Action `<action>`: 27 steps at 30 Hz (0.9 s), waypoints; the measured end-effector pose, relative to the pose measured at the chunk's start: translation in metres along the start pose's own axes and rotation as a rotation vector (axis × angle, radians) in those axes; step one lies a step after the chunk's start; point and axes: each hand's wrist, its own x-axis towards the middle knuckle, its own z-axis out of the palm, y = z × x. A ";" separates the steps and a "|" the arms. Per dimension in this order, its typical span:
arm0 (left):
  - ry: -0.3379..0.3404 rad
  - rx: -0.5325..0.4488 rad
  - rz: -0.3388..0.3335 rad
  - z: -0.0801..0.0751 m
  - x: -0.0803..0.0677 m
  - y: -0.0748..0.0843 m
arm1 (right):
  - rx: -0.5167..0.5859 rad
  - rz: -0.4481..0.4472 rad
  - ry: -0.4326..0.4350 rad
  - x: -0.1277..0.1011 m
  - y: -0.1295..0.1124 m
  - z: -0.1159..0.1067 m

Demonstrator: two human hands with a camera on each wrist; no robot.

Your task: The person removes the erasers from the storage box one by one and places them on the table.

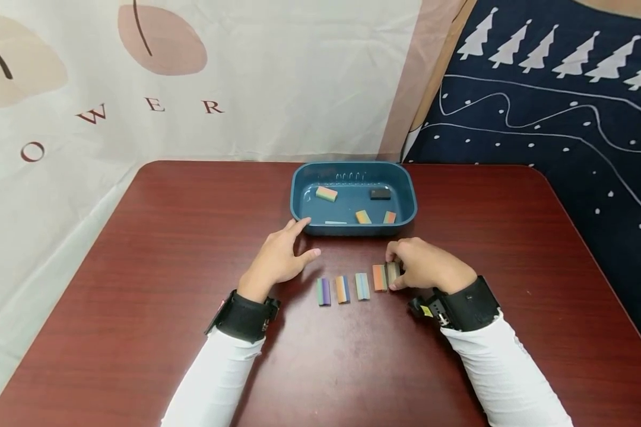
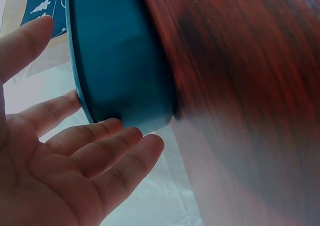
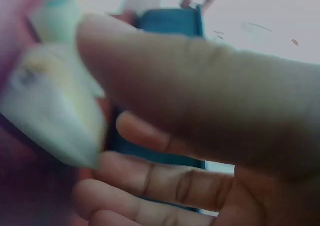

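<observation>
My right hand (image 1: 430,264) pinches a greyish-tan striped block (image 1: 393,273) endwise, thumb at its near end and index finger at its far end. Close on its left lies an orange and green block (image 1: 379,278). Further left, a light blue block (image 1: 362,286), an orange and blue block (image 1: 343,289) and a green and purple block (image 1: 323,292) form a spaced row. In the right wrist view the nearest block (image 3: 55,106) is blurred. With fingers extended, my left hand (image 1: 280,254) touches the front left corner of the blue bin (image 1: 352,230).
Inside the bin are a pink and green block (image 1: 326,194), a black block (image 1: 380,194), a yellow block (image 1: 362,217) and an orange-topped block (image 1: 389,217). It stands at the back edge of the dark red table (image 1: 192,213), before a white curtain (image 1: 299,89).
</observation>
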 end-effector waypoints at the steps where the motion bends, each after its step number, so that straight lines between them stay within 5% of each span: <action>1: 0.005 0.000 0.003 0.000 0.000 0.000 | 0.008 -0.011 0.011 -0.002 0.001 -0.003; 8: -0.010 -0.003 -0.018 0.001 -0.001 0.001 | 0.050 -0.082 0.201 -0.011 0.007 -0.021; 17: 0.001 -0.003 0.009 0.000 -0.002 0.003 | 0.024 -0.102 0.386 0.007 0.003 -0.048; 22: 0.005 -0.010 0.002 0.000 -0.003 0.005 | -0.013 -0.066 0.380 0.029 0.002 -0.066; 27: 0.016 -0.006 0.008 -0.001 -0.007 0.005 | -0.100 0.016 0.271 0.058 -0.002 -0.083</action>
